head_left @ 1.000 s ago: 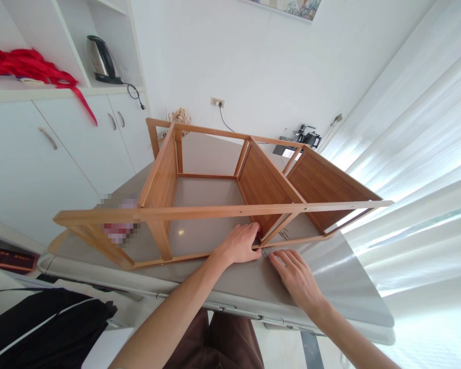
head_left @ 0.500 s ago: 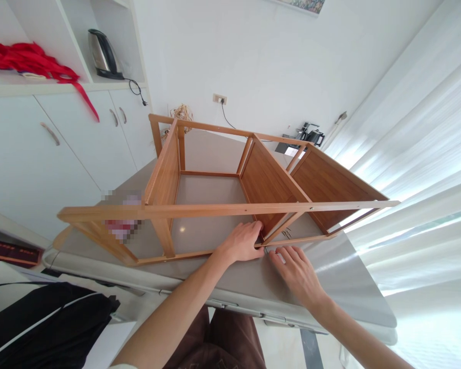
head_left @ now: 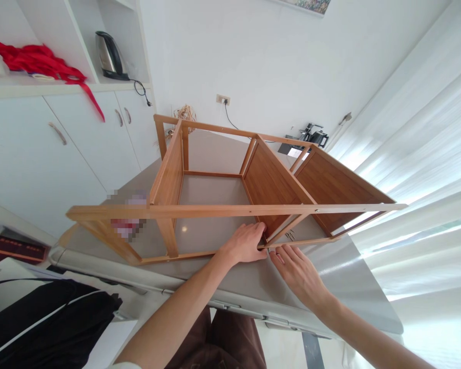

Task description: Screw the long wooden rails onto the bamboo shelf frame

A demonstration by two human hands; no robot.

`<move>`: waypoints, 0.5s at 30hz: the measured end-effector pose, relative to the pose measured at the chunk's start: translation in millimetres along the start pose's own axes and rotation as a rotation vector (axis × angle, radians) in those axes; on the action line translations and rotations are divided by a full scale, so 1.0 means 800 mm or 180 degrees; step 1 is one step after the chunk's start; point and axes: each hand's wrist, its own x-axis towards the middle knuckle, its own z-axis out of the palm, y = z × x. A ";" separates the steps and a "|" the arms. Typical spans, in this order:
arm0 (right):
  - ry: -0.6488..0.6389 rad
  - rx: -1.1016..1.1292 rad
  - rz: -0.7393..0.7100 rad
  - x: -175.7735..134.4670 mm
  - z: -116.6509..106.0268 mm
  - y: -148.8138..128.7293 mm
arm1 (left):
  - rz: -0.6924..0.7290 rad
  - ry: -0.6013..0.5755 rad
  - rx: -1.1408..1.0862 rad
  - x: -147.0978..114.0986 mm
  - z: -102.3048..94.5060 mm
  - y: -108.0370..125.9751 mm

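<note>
A wooden shelf frame [head_left: 230, 209] lies on its side on the grey tabletop [head_left: 203, 192], with panels set across it. My left hand [head_left: 246, 243] is closed round its near lower rail, where the middle panel [head_left: 271, 182] meets it; some fingertips are hidden behind the wood. Just right of that joint, my right hand [head_left: 297, 266] pinches a thin metal tool at the rail's outer side. Only a small bit of the tool shows, so its exact kind is unclear. Several small screws [head_left: 290, 235] lie on the tabletop inside the frame, beyond my right hand.
White cabinets [head_left: 88, 133] stand at the left, with a kettle [head_left: 110, 57] and red ribbon [head_left: 42, 60] on a shelf above. White curtains [head_left: 418, 169] hang at the right. A black bag [head_left: 42, 323] lies at lower left. Black appliances [head_left: 311, 136] stand beyond the frame.
The whole view has shifted slightly, so the scene sits a little further right. Both hands stay at the same joint, the right hand's fingers slightly closer to the rail.
</note>
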 end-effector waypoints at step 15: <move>0.0026 0.0935 0.0496 -0.015 0.015 0.007 | 0.0044 0.0116 -0.0051 0.002 0.007 -0.005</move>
